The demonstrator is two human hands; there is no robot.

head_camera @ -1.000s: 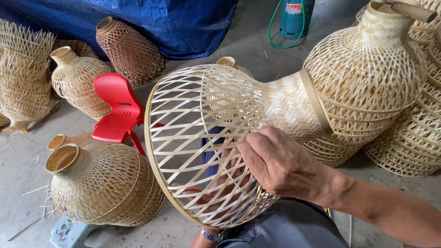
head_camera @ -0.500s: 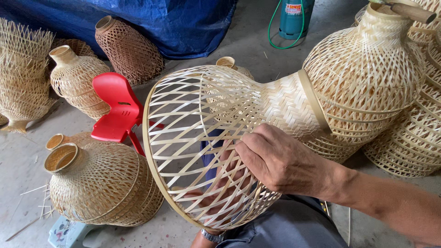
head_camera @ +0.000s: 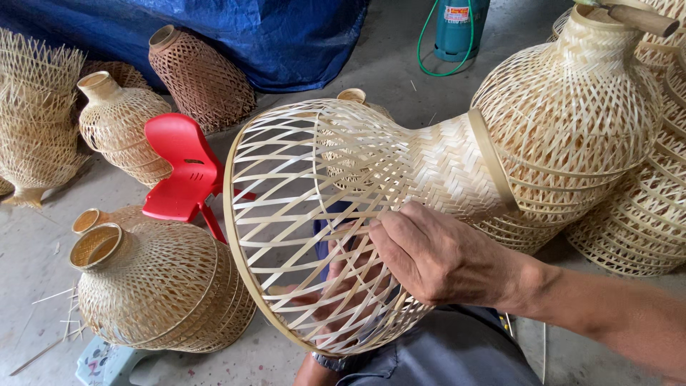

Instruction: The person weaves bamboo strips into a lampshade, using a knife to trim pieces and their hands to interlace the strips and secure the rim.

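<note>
My right hand (head_camera: 446, 261) lies on the outside of the big woven lampshade (head_camera: 357, 214). Its fingers are curled and press on the strips at about 5 o'clock of the wide ring. It is closed on the weave. My left hand (head_camera: 336, 304) is inside the lampshade. I see it through the gaps, low down near 6 o'clock, with a watch on the wrist under the rim. I cannot tell if it is gripping the strips or just pushing flat on them.

The lampshade lies on its side over my lap, wide mouth to 9 o'clock, thin neck to 3 o'clock.

What changed in the last second is small. My right hand slid a little to the left along the weave, toward the rim. The lampshade seems to have turned a tiny bit with it. I think I am going around the weave, strip by strip, with one hand in and one hand out.

At 3 o'clock the neck touches another big basket (head_camera: 572, 121), which has a wooden handle (head_camera: 639, 18) on top. At 9 o'clock stands a small red chair (head_camera: 179, 171). At 8 o'clock lies a finished shade (head_camera: 161, 286) on the floor (head_camera: 36, 250). At 12 o'clock are a blue sheet (head_camera: 286, 36) and a green gas bottle (head_camera: 457, 28).
</note>
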